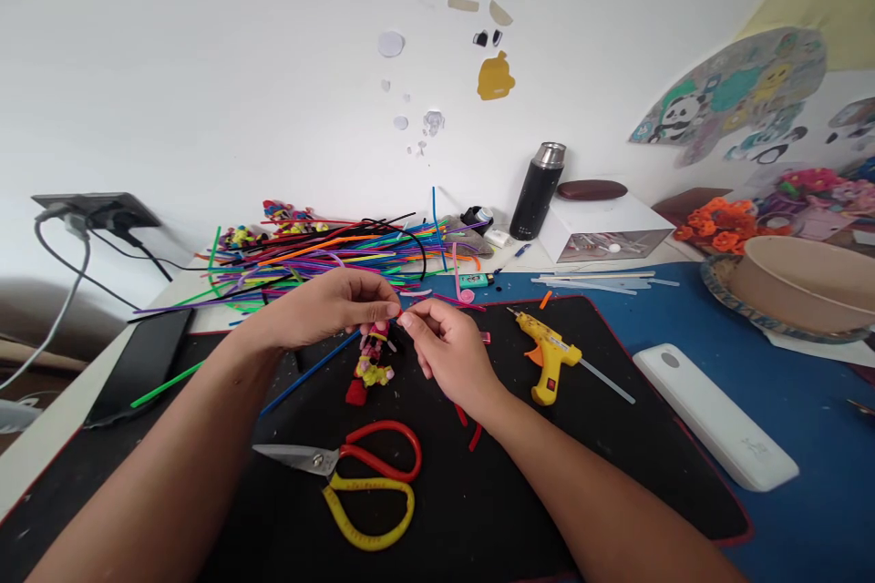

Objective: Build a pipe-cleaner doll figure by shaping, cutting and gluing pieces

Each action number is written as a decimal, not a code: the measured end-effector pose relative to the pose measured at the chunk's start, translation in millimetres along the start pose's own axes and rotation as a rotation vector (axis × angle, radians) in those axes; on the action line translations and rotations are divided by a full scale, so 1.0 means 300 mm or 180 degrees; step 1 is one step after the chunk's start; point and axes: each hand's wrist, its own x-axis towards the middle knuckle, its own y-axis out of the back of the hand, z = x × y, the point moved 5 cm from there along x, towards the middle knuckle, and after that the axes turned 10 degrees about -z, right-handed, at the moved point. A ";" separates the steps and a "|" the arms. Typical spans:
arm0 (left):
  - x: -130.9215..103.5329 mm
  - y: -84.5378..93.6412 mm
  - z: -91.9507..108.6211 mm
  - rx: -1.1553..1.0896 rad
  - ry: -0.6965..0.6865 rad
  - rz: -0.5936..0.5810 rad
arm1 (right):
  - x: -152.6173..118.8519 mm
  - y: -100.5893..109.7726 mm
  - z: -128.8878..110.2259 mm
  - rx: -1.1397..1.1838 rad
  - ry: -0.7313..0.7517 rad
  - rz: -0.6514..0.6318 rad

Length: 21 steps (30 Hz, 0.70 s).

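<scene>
A tiny red bit (399, 315) is up above the black mat (512, 501), right between the tips of the two hands. The left hand (342, 302) pinches it with thumb and finger from one side, and the right hand (447, 346) pinches it from the other. Just under the left hand is a small fuzzy doll (373, 369) in pink, yellow and red; I can't tell if the hand holds it too. A blue stick (307, 375) lies beside the doll. Nearer the person, big scissors (331, 463) with one red handle and one yellow handle lie open on the mat. Little red scraps (475, 437) are by the right wrist. To the right is a yellow glue gun (550, 357). Behind the hands, a big heap of bright fuzzy sticks (328, 257) lies on the desk (635, 319), and a black flask (537, 200) stands near the wall (273, 64).
</scene>
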 end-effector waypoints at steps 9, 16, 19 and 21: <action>0.013 -0.005 -0.001 0.0034 0.0040 0.0281 | -0.001 0.001 -0.009 0.0021 0.0035 0.0009; 0.044 -0.034 -0.001 -0.0272 -0.0092 0.0789 | 0.006 0.012 -0.010 0.0101 0.0040 0.0139; 0.071 -0.063 -0.013 -0.0583 -0.0182 0.1162 | 0.011 0.028 -0.006 0.0123 0.0033 0.0302; 0.090 -0.089 -0.023 -0.0918 -0.0275 0.1380 | 0.014 0.037 0.000 0.0170 0.0017 0.0385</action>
